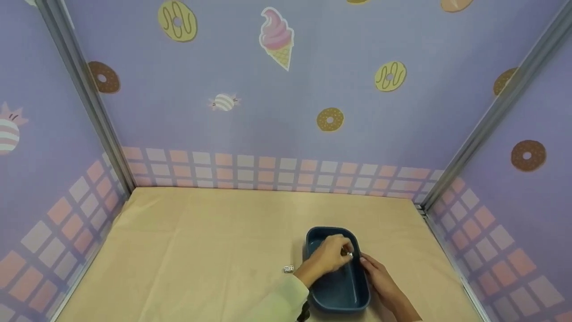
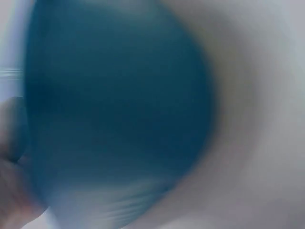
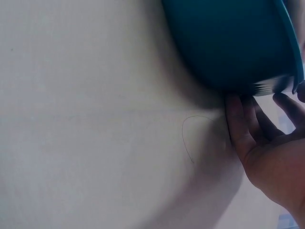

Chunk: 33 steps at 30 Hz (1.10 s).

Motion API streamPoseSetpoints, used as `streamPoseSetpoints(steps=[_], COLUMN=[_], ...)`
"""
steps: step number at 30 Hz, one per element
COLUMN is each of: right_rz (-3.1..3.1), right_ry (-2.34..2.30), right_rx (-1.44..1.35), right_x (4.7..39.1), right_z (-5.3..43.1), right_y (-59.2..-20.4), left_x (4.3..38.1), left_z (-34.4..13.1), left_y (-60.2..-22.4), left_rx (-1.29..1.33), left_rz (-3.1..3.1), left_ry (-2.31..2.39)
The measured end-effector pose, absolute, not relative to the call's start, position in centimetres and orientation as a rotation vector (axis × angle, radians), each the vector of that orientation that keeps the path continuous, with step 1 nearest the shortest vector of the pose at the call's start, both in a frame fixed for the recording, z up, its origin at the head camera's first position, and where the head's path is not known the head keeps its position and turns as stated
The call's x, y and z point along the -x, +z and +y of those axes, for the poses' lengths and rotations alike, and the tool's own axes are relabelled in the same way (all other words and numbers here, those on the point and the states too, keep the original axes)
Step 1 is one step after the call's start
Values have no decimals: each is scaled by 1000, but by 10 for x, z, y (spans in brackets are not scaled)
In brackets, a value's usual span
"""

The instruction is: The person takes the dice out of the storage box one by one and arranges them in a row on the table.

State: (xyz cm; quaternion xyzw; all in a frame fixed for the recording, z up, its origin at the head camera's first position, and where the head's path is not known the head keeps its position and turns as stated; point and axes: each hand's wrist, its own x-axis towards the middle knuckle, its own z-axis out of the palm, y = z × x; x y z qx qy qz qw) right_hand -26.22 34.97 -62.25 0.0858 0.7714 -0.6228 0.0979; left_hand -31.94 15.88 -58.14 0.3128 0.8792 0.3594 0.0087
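A deep blue rectangular container point(image 1: 337, 308) with rounded corners stands on the cloth. My left hand point(image 1: 330, 256) reaches over it from the left, pinching a small whitish thing point(image 1: 350, 254) near the right inner wall. It looks like a die, but the fingers hide most of it. Against the outer right wall lies my right hand point(image 1: 380, 277); in the right wrist view its fingers point(image 3: 240, 126) are fairly straight and touch the container's outside. Small white dice point(image 1: 288, 269) with dark dots lie on the cloth left of the container. The left wrist view is mostly blurred blue wall point(image 2: 119, 95).
A beige cloth point(image 1: 201, 250) covers the table. Purple printed panels point(image 1: 286, 94) enclose the back and both sides, with grey metal posts point(image 1: 87, 98) at the corners. A thin dark hair-like strand point(image 3: 183, 136) shows on the cloth in the right wrist view.
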Motion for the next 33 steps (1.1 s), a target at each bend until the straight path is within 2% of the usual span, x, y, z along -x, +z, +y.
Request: streamPoseSetpoints(steps=[5,11,23,33], right_rz=[2283,2298,2271,2283], right_ry=[-1835,-1790,-1836,-1809], right_rx=[-257,-292,-274,-259], right_x=[262,261,263,262], right_z=[349,350,352,349], right_y=[-624,-622,-624,-623], left_x=[315,314,310,296], left_z=[128,84,10,-23], left_y=[-556,-552,-578,-605], left_rx=[-1042,-1134,-930,-811], left_rz=[2723,2808,2832,2828], left_ry=[1208,1202,1143,1085])
